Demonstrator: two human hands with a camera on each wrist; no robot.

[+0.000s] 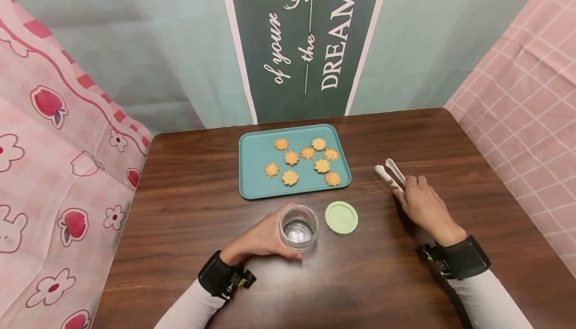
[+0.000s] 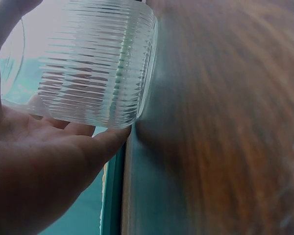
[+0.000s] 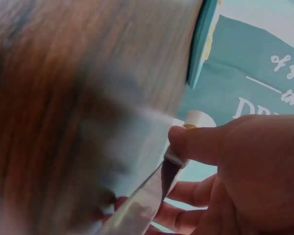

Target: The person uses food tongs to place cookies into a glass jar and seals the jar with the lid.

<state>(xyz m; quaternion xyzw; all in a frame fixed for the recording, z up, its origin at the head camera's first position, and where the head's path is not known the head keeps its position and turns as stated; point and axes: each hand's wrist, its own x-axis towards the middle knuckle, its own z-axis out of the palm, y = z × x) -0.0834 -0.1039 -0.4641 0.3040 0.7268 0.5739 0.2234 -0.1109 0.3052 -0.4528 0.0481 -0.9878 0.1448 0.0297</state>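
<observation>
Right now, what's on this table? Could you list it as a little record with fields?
Left hand: curled round an empty ribbed glass jar, upright on the table
Right hand: grips white tongs lying on the table
Lid: pale green, flat beside the jar
Tray: teal, behind the jar
Cookies: nine, spread on the tray

Even soft light, blurred wrist views
</observation>
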